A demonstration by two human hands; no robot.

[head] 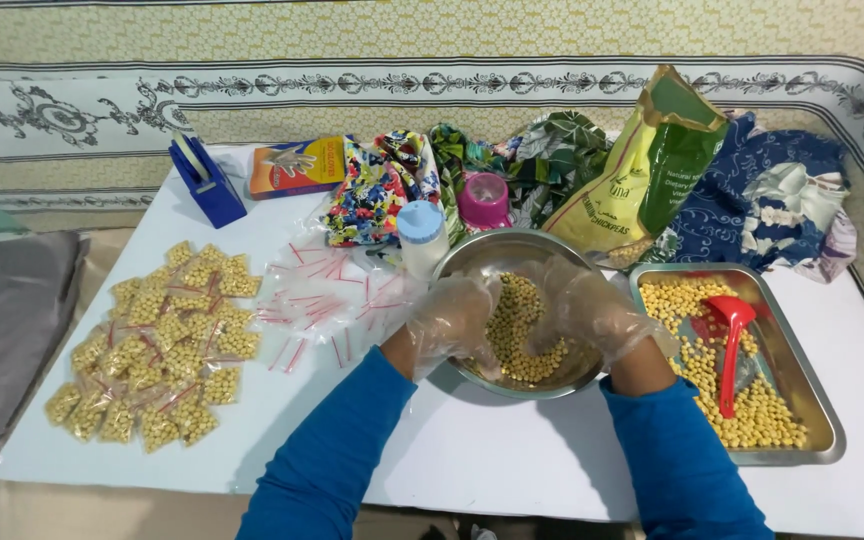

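A round steel bowl [482,252] stands on the white table and holds a heap of yellow chickpeas [524,330]. Both my hands wear clear plastic gloves and reach into it. My left hand [452,320] rests on the bowl's left side, fingers curled among the chickpeas. My right hand [592,315] lies over the right side, fingers spread down toward the peas. Whether either hand grips any peas is hidden by the gloves.
A steel tray [812,400] of chickpeas with a red scoop [730,345] sits at right. Several filled small bags [157,345] lie at left, empty zip bags [317,300] beside them. Behind: tape dispenser [204,180], glove box [297,166], white bottle [422,235], pink jar [484,200], green-yellow chickpea bag [642,170], patterned cloths [772,195].
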